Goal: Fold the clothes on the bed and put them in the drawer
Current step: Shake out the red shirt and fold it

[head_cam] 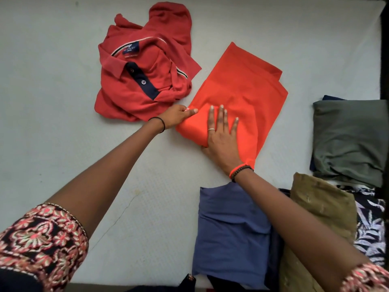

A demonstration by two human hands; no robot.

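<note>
The orange garment (242, 85) lies on the white bed (52, 81) right of centre. Its long axis runs on a diagonal, from the near end under the hands up and away to a far end that points to the upper right. It is a plain bright orange cloth, folded into a long, narrow band. The near end is doubled over into a thicker, rounded fold, and soft creases show along the right edge. The left hand (176, 116) pinches the left corner of that near fold, its fingers curled round the cloth. The right hand (223, 138) lies flat on top of the fold with its fingers straight and spread, pressing down. Just beside the garment on the left, touching or nearly touching it, a red polo shirt (134, 91) with a dark navy placket lies crumpled and unfolded. Nearer the person, under the right forearm, sits a folded blue garment (227, 228), with a khaki piece (322, 207) beside it and a black and white leaf-print cloth (368, 228) at the right edge. Farther right lies a folded grey-green garment (349, 133), apart from the orange one.
</note>
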